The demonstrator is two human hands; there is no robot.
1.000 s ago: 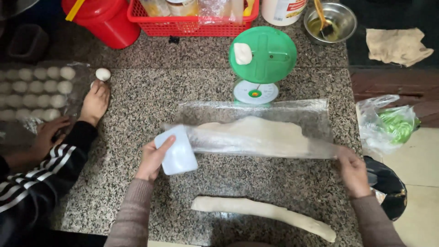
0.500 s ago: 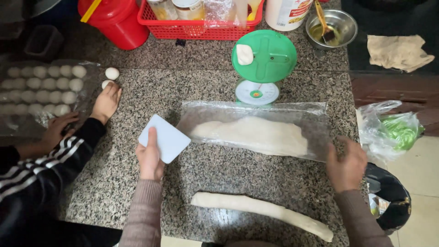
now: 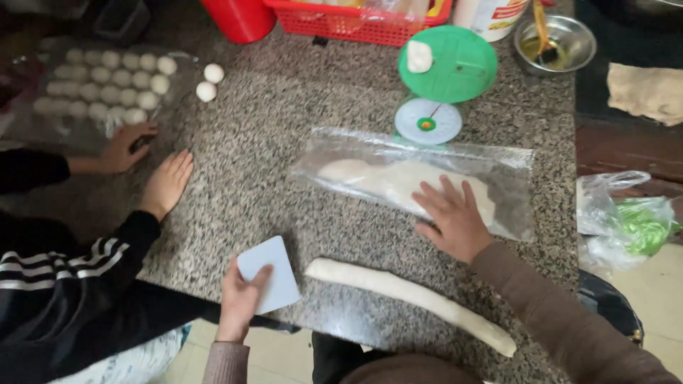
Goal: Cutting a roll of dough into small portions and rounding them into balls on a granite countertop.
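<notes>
My left hand (image 3: 240,299) grips a pale blue plastic scraper (image 3: 270,283) near the front edge of the granite counter (image 3: 284,171). My right hand (image 3: 454,217) lies flat, fingers spread, on a clear plastic sheet (image 3: 512,178) that covers a lump of dough (image 3: 370,178). A long rolled dough log (image 3: 409,295) lies in front of that hand, between my two hands. Behind the sheet stands a green kitchen scale (image 3: 445,78) with a small dough piece (image 3: 419,55) on its pan.
Another person in a black striped sleeve (image 3: 78,277) rests both hands (image 3: 165,183) on the counter at left, near two dough balls (image 3: 209,82) and a tray of several balls (image 3: 107,85). A red basket (image 3: 356,21), metal bowl (image 3: 556,43) and bagged greens (image 3: 633,224) ring the counter.
My left hand has drawn the scraper back toward the front edge. My right hand has left the sheet's right end and now presses flat on the covered dough.
</notes>
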